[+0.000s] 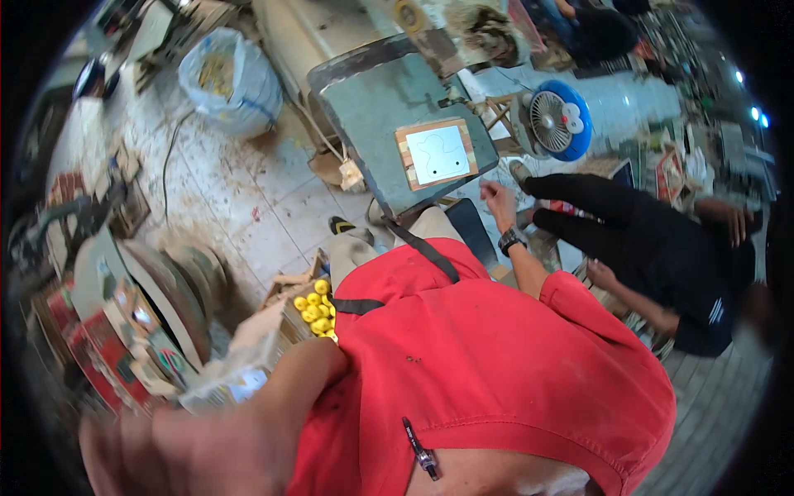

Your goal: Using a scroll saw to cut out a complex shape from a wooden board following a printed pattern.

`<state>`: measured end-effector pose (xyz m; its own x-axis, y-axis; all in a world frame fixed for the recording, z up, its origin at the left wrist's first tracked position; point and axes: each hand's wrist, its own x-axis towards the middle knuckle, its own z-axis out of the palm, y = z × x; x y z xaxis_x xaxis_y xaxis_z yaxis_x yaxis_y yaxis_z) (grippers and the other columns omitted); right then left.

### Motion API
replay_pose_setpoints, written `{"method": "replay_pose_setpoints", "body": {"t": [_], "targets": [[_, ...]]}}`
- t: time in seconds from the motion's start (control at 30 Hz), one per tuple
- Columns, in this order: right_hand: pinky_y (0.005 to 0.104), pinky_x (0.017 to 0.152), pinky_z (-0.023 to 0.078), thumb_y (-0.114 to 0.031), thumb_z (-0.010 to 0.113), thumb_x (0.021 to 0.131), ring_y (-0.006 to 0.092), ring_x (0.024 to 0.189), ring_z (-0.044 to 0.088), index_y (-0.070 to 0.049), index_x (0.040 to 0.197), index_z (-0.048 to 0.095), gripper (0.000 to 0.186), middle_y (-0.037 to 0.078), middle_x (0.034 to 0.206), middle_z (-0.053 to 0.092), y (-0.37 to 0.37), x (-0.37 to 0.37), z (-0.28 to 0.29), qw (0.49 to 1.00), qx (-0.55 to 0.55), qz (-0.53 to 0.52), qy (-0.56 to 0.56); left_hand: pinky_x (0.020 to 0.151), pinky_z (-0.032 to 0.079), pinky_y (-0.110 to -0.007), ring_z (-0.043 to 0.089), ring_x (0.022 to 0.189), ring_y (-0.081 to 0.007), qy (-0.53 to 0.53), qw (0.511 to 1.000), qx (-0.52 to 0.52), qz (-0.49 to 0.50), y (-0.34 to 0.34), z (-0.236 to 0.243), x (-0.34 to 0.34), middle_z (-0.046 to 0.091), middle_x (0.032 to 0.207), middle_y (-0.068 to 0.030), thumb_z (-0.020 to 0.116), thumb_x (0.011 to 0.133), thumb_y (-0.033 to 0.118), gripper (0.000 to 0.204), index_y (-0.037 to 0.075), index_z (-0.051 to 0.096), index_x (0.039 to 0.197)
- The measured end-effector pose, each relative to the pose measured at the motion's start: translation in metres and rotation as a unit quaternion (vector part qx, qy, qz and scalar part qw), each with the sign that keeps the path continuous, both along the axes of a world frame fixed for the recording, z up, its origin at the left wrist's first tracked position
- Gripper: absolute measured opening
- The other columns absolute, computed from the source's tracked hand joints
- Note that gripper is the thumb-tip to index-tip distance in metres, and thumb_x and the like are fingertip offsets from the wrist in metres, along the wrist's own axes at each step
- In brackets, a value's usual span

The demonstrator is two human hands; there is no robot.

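My right hand (499,201), with a dark watch on the wrist, holds nothing, fingers loosely bent and apart, near the front edge of a grey-green machine table (364,107). On that table lies a square wooden board (463,140) topped by a white sheet (434,157) with a drawn wavy outline and two dark dots. Blurred at the lower left, my left hand (174,450) is raised close to the camera; whether it grips anything is unclear. Beside my left arm, several round yellow pieces (315,307) sit in a wooden box.
A person in dark clothes (662,264) sits close on my right. A blue fan (552,122) stands beyond the table. A white bag (230,83) and a cable lie on the littered tiled floor (273,207). A bulky machine (165,298) occupies the left side.
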<state>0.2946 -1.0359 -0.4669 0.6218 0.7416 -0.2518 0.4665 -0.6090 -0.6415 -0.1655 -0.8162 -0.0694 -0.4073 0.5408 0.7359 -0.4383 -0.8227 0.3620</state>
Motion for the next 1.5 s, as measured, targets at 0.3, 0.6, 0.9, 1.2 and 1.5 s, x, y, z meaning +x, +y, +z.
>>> {"method": "replay_pose_setpoints", "body": {"t": [0.3,0.6,0.9,1.2,1.5], "targets": [[0.0434,0.107,0.045,-0.012,0.062,0.095,0.0392,0.13,0.052,-0.005,0.139,0.054,0.046,0.018,0.15,0.047,0.111,0.063,-0.004,0.931,0.057,0.303,-0.195,0.068,0.051,-0.026,0.06,0.076,-0.0117,-0.085,0.869,-0.482,-0.071,0.026,-0.275,0.136,0.064,0.09,-0.0048,0.061,0.095,0.003,0.012,0.004,0.061,0.107],[0.0454,0.12,0.027,-0.022,0.059,0.099,0.0398,0.148,0.03,-0.004,0.154,0.034,0.064,0.023,0.161,0.028,0.138,0.084,-0.046,0.892,0.042,0.432,-0.126,0.093,0.049,-0.033,0.06,0.108,-0.0212,0.107,0.694,-0.71,0.058,-0.088,-0.56,0.162,0.058,0.127,-0.011,0.063,0.089,0.008,0.049,0.001,0.049,0.135],[0.0462,0.123,0.018,-0.021,0.045,0.102,0.0358,0.153,0.022,-0.003,0.154,0.036,0.056,0.019,0.163,0.026,0.129,0.085,-0.068,0.874,0.125,0.444,-0.153,0.101,0.045,-0.031,0.059,0.118,-0.0192,0.036,0.799,-0.599,-0.04,-0.082,-0.59,0.2,0.061,0.131,-0.0104,0.065,0.09,0.001,0.055,-0.001,0.048,0.143],[0.0439,0.119,0.028,-0.021,0.052,0.102,0.0378,0.148,0.031,-0.002,0.147,0.047,0.049,0.02,0.157,0.038,0.131,0.089,-0.08,0.851,0.23,0.444,-0.161,0.085,0.051,-0.026,0.064,0.1,-0.0124,0.161,0.783,-0.588,0.125,-0.068,-0.641,0.169,0.068,0.116,-0.0089,0.075,0.09,0.014,0.048,-0.006,0.059,0.131],[0.0434,0.118,0.031,-0.028,0.055,0.102,0.0383,0.146,0.034,0.0,0.147,0.044,0.054,0.022,0.153,0.042,0.127,0.092,-0.091,0.841,0.288,0.416,-0.19,0.068,0.05,-0.023,0.062,0.073,-0.0107,0.158,0.8,-0.574,-0.072,-0.049,-0.582,0.147,0.065,0.085,-0.0025,0.069,0.088,0.003,0.009,-0.002,0.067,0.096]]}}
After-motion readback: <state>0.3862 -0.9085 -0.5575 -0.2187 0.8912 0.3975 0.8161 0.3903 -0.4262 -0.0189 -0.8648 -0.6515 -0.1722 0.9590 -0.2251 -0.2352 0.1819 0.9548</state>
